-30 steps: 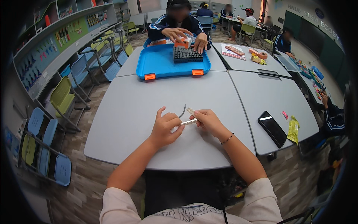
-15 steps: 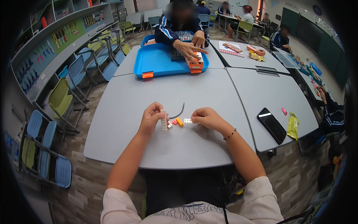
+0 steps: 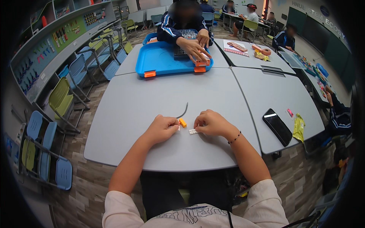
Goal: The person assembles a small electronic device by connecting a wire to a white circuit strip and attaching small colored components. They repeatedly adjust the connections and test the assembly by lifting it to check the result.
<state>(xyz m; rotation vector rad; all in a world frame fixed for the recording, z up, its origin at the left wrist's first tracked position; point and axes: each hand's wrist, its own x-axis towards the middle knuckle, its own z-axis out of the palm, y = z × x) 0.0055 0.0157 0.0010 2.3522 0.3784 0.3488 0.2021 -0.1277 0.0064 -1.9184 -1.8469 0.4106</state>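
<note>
Low over the table, my left hand (image 3: 163, 128) is closed, its fingertips on a white building brick (image 3: 178, 128) that shows only as a small edge. The rest of it is hidden behind the hand. My right hand (image 3: 213, 124) pinches one end of a flat white studded building plate (image 3: 193, 131), held at the tabletop. Between the hands lies a small yellow-orange building piece (image 3: 183, 122). A curved grey tube (image 3: 186, 110) rests just beyond it, its near end close to my left fingers.
Across the grey table (image 3: 125, 152), a person's hands (image 3: 194, 49) work over a blue tray (image 3: 156, 60) with orange latches. On the right lie a black phone (image 3: 277, 127), a yellow wrapper (image 3: 299, 127) and a small pink piece (image 3: 290, 113). Chairs (image 3: 62, 98) line the left side.
My left hand has come down and right; the long white studded brick it held upright is now mostly hidden. The right hand's plate is lower, and the small pink piece between my hands is covered.
</note>
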